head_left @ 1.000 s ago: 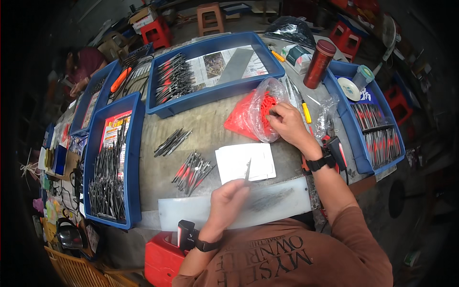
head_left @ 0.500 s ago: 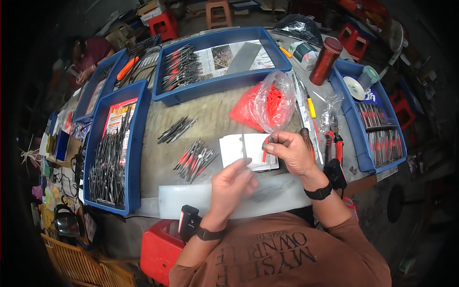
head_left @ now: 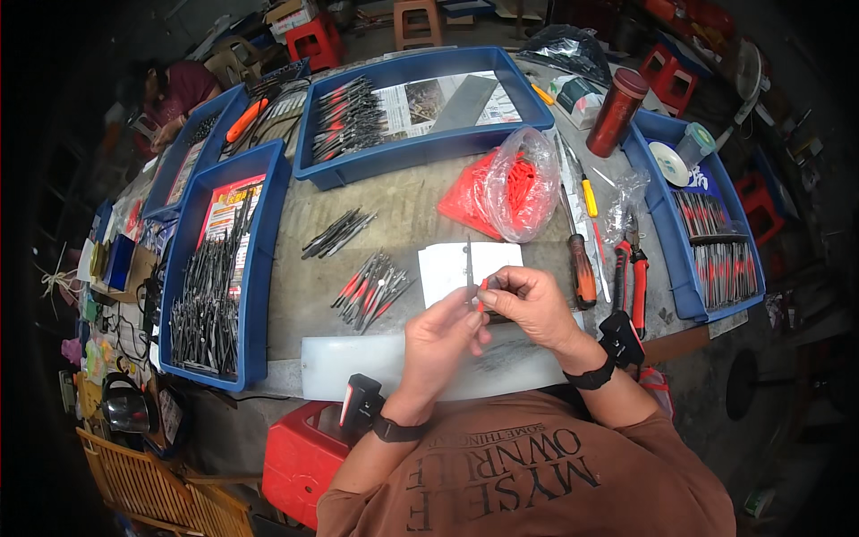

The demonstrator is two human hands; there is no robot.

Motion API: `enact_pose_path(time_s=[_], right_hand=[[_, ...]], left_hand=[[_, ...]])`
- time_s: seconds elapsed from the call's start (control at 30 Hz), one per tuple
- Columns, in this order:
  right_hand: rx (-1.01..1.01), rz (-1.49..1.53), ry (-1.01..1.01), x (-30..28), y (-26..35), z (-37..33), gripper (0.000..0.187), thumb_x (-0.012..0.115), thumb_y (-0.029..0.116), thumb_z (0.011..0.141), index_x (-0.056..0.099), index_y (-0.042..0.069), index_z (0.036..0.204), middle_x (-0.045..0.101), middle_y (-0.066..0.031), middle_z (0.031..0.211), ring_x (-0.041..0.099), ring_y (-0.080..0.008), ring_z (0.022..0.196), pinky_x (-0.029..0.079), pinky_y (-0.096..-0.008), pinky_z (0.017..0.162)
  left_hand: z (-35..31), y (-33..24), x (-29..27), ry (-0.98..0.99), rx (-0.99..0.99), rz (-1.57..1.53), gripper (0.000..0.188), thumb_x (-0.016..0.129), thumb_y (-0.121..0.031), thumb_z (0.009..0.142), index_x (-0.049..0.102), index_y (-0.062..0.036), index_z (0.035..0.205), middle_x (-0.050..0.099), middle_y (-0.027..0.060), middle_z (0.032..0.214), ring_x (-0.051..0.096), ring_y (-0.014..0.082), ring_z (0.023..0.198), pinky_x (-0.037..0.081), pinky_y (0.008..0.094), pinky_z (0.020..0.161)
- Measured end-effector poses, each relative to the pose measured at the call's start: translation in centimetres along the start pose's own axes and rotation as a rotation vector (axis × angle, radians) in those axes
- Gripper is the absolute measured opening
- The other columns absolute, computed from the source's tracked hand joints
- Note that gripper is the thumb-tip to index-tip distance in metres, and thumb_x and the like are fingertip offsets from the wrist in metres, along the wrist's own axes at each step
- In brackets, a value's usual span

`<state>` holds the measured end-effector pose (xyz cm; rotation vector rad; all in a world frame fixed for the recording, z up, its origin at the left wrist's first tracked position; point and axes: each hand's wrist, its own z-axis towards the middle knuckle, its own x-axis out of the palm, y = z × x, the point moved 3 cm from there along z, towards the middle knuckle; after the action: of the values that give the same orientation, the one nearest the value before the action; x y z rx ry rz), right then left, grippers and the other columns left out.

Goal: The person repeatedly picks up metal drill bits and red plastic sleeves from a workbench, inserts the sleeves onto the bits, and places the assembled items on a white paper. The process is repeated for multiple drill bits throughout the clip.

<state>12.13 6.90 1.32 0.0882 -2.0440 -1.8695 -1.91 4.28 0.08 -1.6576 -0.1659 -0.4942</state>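
My left hand (head_left: 437, 338) pinches a slim, dark, pointed metal tool (head_left: 469, 261), which stands point away from me above a white pad (head_left: 444, 268). Close on its right, my right hand (head_left: 539, 309) grips a short red sleeve (head_left: 482, 297) between thumb and fingers. The sleeve lies at the tool's near end; the fingers hide whether it is around it or only beside it. To the left lie a pile of dark slim tools (head_left: 338, 234) and a pile of red-and-dark ones (head_left: 371, 292). An opened clear bag (head_left: 519, 188) of red sleeves rests beyond the pad.
Blue trays of slim tools stand left (head_left: 259, 295), at the back (head_left: 420, 143) and right (head_left: 689, 268). Right of the pad are a screwdriver (head_left: 582, 268), red-handled pliers (head_left: 639, 286) and a red flask (head_left: 617, 112). A whitish slab (head_left: 340, 367) lines the near edge. Another person (head_left: 183, 94) sits far left.
My right hand has moved left and nearer with the red sleeve, bringing it to the tool in my left hand. The view has shifted slightly.
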Motion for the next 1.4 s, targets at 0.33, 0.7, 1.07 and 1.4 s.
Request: enact_pose_path(time_s=[0.33,0.7,1.07,1.4], right_hand=[[-0.017,-0.03,-0.009,0.6,0.3,-0.7,0.014,0.056,0.004,0.085,0.057,-0.006,0.094,0.06,-0.0063,0.079,0.056,-0.009,0.062,0.046,-0.0231,0.054],[-0.043,-0.094,-0.036,1.0,0.6,-1.2,0.012,0.054,0.005,0.085,0.056,-0.005,0.093,0.057,-0.004,0.07,0.054,-0.0076,0.054,0.043,-0.0225,0.048],[0.038,0.118,0.041,0.7,0.5,-0.9,0.011,0.058,0.008,0.086,0.056,-0.003,0.085,0.059,-0.0038,0.073,0.054,-0.0068,0.063,0.044,-0.02,0.056],[-0.083,0.073,-0.133,-0.3,-1.1,-1.0,0.015,0.059,0.007,0.084,0.058,-0.003,0.094,0.06,-0.0036,0.081,0.055,-0.0073,0.074,0.045,-0.0212,0.064]], left_hand=[[-0.1,0.6,0.1,0.008,-0.006,-0.064,0.032,0.057,-0.003,0.084,0.052,0.0042,0.115,0.061,0.0094,0.083,0.059,0.0141,0.065,0.046,0.0207,0.05],[-0.2,0.6,0.4,0.015,-0.056,-0.046,0.034,0.058,-0.004,0.084,0.052,0.003,0.116,0.061,0.0099,0.08,0.06,0.0158,0.065,0.048,0.022,0.052],[-0.4,0.9,0.1,0.032,-0.041,0.027,0.048,0.057,-0.002,0.084,0.041,-0.0023,0.129,0.061,0.0114,0.082,0.057,0.013,0.061,0.042,0.0194,0.046],[-0.9,0.7,0.3,-0.029,-0.109,0.141,0.04,0.06,-0.003,0.082,0.049,-0.0008,0.121,0.062,0.0081,0.081,0.056,0.0098,0.06,0.041,0.0183,0.046]])
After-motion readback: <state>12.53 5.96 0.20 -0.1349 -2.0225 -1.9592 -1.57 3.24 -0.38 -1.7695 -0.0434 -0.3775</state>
